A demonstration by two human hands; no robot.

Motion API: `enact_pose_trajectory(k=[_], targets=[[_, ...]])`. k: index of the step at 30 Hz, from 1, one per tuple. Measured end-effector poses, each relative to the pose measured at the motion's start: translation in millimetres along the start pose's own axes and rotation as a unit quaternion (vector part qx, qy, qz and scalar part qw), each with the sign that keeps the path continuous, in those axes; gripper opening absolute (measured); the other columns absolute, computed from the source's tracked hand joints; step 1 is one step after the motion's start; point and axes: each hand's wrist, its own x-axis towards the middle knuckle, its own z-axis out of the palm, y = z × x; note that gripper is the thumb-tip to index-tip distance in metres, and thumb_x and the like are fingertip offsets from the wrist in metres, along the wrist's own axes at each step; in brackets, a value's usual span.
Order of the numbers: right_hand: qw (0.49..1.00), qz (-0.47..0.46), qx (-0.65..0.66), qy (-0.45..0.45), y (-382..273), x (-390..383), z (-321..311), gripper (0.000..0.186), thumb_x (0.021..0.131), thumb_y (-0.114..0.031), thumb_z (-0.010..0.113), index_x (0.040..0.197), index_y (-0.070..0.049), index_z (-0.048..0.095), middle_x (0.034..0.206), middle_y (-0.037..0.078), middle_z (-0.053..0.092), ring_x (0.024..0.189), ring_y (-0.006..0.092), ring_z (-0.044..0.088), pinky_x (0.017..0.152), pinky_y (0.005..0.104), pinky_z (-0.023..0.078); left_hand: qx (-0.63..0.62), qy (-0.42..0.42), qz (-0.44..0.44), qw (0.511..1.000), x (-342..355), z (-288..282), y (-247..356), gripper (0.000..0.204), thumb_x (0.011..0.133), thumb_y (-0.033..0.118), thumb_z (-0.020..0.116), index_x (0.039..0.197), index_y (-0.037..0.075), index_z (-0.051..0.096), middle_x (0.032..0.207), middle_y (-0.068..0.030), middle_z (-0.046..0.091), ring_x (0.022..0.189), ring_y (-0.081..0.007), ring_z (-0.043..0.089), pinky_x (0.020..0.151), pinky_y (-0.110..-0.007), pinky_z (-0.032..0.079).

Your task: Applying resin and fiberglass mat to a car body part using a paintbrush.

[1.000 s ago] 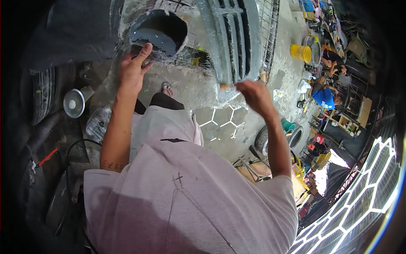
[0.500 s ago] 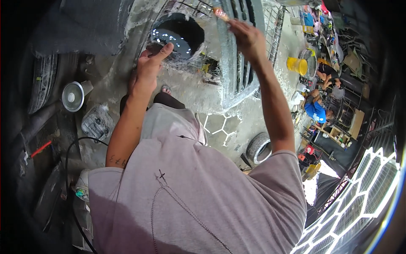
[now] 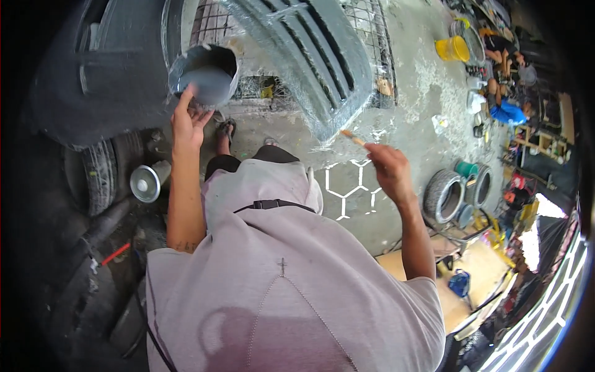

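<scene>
My left hand (image 3: 189, 124) grips a dark container (image 3: 220, 74) of grey liquid from its near side, fingers against its wall. My right hand (image 3: 387, 167) is closed on a wooden-handled brush (image 3: 354, 137), whose tip is at or very near the lower corner of a grey, slatted moulded panel (image 3: 347, 102); contact is unclear. The panel, coated in wet-looking grey with rough whitish edges, lies over a wire mesh (image 3: 207, 22). A large dark moulded piece (image 3: 118, 56) is at the upper left, beside the container.
Tyres (image 3: 445, 198) lie at right near a plywood board (image 3: 471, 285). A yellow bucket (image 3: 452, 48) stands farther back, near two people working, one in blue (image 3: 508, 113), one in dark clothes (image 3: 496, 43). A metal cylinder (image 3: 145, 183) and red-handled tool (image 3: 114, 254) are at left.
My right hand and brush went up along the panel half a second ago and are now down at its lower corner. The container moved right, then back left. The view has shifted.
</scene>
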Motion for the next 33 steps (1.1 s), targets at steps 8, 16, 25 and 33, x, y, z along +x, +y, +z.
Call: enact_pose_trajectory(k=[8, 16, 25, 33], targets=[[0.970, -0.067, 0.171, 0.158, -50.4, 31.4, 2.8, 0.026, 0.081, 0.002, 0.070, 0.104, -0.008, 0.068, 0.092, 0.007, 0.069, 0.080, 0.0229, 0.066, 0.066, 0.0350, 0.050, 0.173, -0.096, 0.051, 0.979, -85.6, 6.8, 15.0, 0.042, 0.085, 0.020, 0.071, 0.121, 0.005, 0.055, 0.104, -0.0073, 0.064, 0.095, -0.0188, 0.063, 0.083, -0.036, 0.052], [0.990, -0.024, 0.111, 0.079, -74.9, 75.9, 54.3, 0.011, 0.086, -0.018, 0.064, 0.092, -0.009, 0.060, 0.080, 0.009, 0.067, 0.072, 0.0228, 0.066, 0.062, 0.0380, 0.048, 0.233, -0.138, 0.051, 0.961, -132.0, 55.0, -12.3, 0.040, 0.079, 0.005, 0.075, 0.113, -0.002, 0.056, 0.104, -0.0078, 0.063, 0.089, -0.0164, 0.063, 0.078, -0.032, 0.054], [0.792, 0.275, 0.517, 0.173, 5.3, 25.1, 59.1, 0.019, 0.094, -0.019, 0.062, 0.104, -0.002, 0.062, 0.081, 0.004, 0.067, 0.063, 0.0068, 0.058, 0.056, 0.0218, 0.047, 0.204, -0.143, 0.003, 0.968, -106.0, 36.1, -14.2, 0.046, 0.086, 0.028, 0.068, 0.122, 0.002, 0.054, 0.114, -0.0086, 0.060, 0.106, -0.0221, 0.057, 0.092, -0.041, 0.048], [0.867, 0.368, 0.178, 0.284, 27.6, -3.5, 90.5, 0.016, 0.094, -0.022, 0.060, 0.101, -0.009, 0.063, 0.082, 0.015, 0.070, 0.068, 0.0338, 0.066, 0.058, 0.0404, 0.050, 0.212, -0.033, 0.037, 0.976, -59.0, 22.7, -5.3, 0.063, 0.080, 0.040, 0.072, 0.127, 0.005, 0.049, 0.126, -0.0106, 0.049, 0.112, -0.0254, 0.051, 0.093, -0.044, 0.046]])
